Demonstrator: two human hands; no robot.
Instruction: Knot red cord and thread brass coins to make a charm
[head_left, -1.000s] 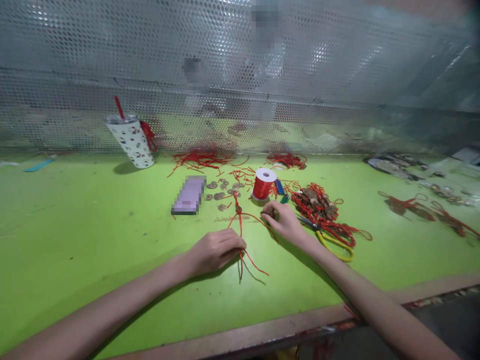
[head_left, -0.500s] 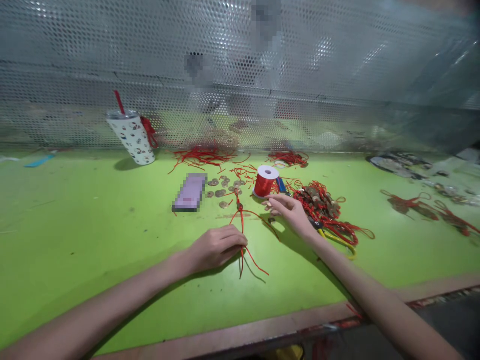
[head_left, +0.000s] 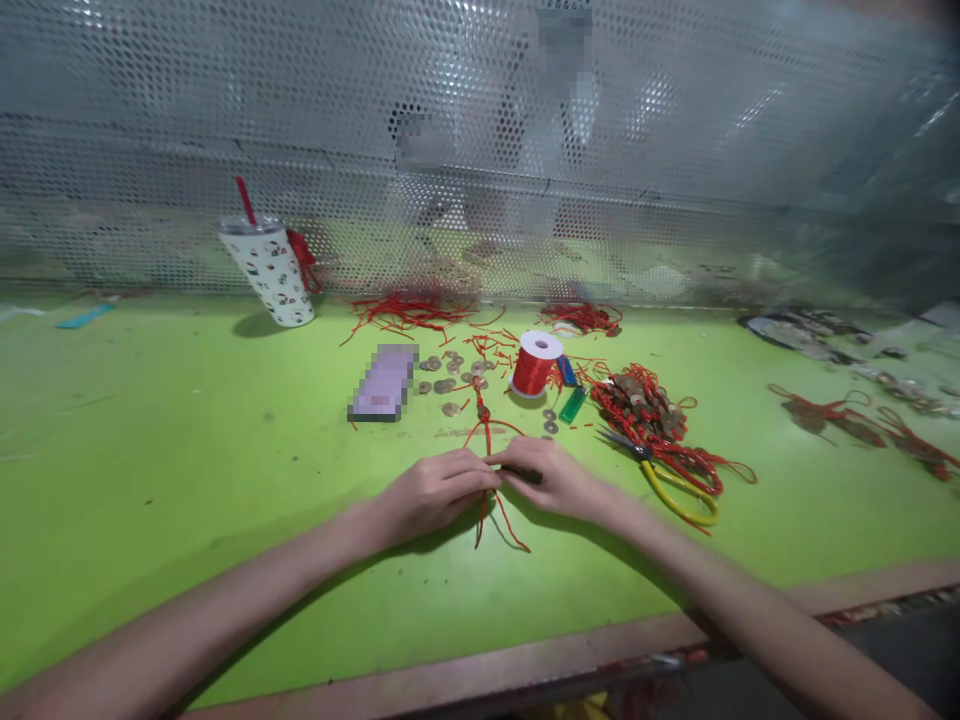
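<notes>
Left hand (head_left: 444, 486) pinches cord (head_left: 488, 438), front-left of spool (head_left: 535, 370). Right hand (head_left: 556, 478) meets left, in front of spool; can't tell its grip.

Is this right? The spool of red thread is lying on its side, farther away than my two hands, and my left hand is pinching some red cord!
Not quite: the head view shows the spool of red thread standing upright. It is farther away than your right hand and left hand, which is pinching the red cord.
</notes>
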